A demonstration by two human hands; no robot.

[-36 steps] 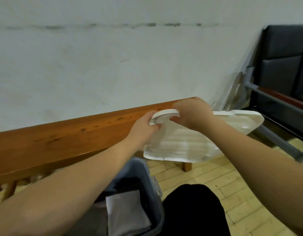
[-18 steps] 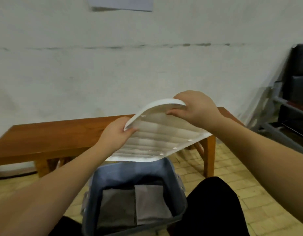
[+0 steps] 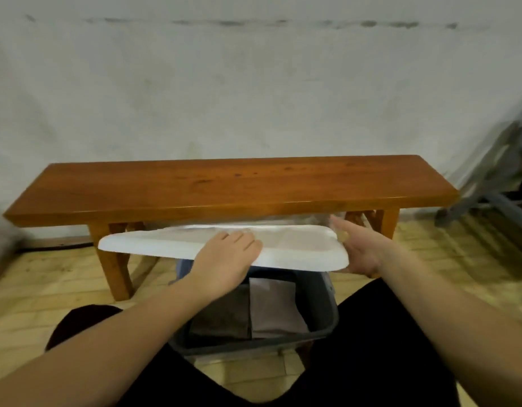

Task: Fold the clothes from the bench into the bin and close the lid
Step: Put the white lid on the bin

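Observation:
I hold the white plastic lid (image 3: 298,248) nearly flat just above the grey-blue bin (image 3: 328,306), which stands on the floor between my knees. My left hand (image 3: 227,259) holds the lid's near edge, fingers lying on top and thumb hidden beneath. My right hand (image 3: 362,251) cradles the lid's right end with straight, spread fingers. Inside the bin lie folded clothes, a dark grey piece (image 3: 221,315) on the left and a lighter grey piece (image 3: 271,309) on the right. The lid hides the bin's far half. The wooden bench (image 3: 224,183) behind has a bare top.
A white wall rises behind the bench. Grey metal chair legs (image 3: 494,183) stand at the right. My legs in black trousers (image 3: 386,348) flank the bin. The floor is yellowish brick tile (image 3: 48,277).
The lid has swung from tilted upright to nearly flat and dropped lower over the bin. My left hand has shifted onto its top, and my right hand has slid to its right end.

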